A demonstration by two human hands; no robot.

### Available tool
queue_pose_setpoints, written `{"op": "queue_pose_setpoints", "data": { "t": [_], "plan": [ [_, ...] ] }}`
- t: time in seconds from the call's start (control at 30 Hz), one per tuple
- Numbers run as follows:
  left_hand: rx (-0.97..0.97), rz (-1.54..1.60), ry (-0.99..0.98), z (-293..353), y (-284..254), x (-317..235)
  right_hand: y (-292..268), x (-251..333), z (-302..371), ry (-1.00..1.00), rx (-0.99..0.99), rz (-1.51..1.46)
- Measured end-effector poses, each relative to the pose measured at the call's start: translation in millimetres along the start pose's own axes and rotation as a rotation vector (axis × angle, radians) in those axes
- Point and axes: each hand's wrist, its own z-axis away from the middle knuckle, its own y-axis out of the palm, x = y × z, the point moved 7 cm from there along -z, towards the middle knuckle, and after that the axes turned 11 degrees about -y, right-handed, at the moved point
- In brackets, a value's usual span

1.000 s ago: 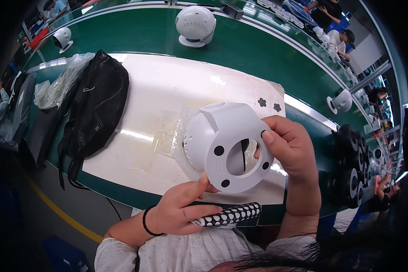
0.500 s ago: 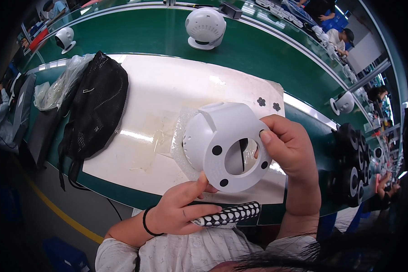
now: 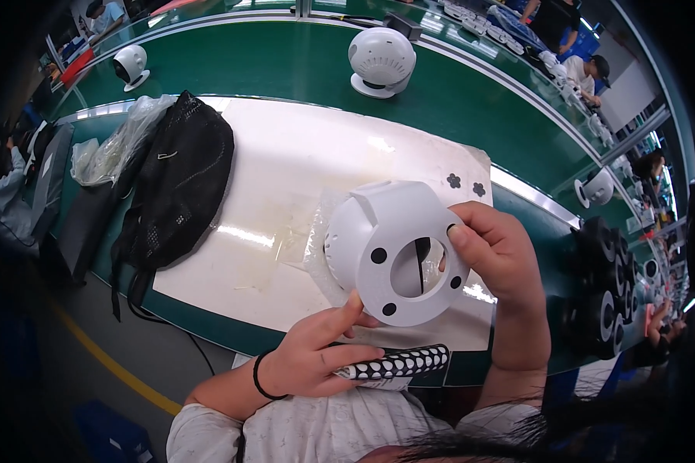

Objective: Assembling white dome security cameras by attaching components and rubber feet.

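A white rounded camera housing [image 3: 390, 207] is tilted so its ring-shaped base [image 3: 421, 310] faces me. Several small black round pads [image 3: 379, 255] dot the ring, and its wide centre hole shows a dark inside. My right hand [image 3: 496, 251] grips the base's upper right edge, its thumb pressed on a pad there and its fingers behind the rim. At the lower left of the ring, the thumb and index finger of my left hand [image 3: 316, 351] touch the edge. That hand also holds a curled black sheet with white round spots [image 3: 401, 363] under its other fingers.
Under the housing lies clear bubble wrap [image 3: 316, 239] on a white board [image 3: 270, 147]. A black mesh bag [image 3: 181, 181] and clear plastic bag [image 3: 123, 143] lie left. Two black flower-shaped pieces [image 3: 454, 180] sit far right; stacked black round parts [image 3: 606, 285] stand beyond. Similar white devices [image 3: 382, 62] stand behind.
The whole scene has shifted slightly right and down in the picture. Both hands keep the same hold, and the right thumb stays at the ring's upper right edge.
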Motion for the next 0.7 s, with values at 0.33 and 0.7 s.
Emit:
{"op": "queue_pose_setpoints", "data": {
  "t": [0.33,0.7],
  "plan": [
    [-0.006,0.007,-0.020,-1,-3,0,3,0,0,0.020,-0.041,0.085],
    [-0.031,0.003,-0.042,0,-2,1,5,12,1,-0.109,-0.087,0.323]
  ]
}}
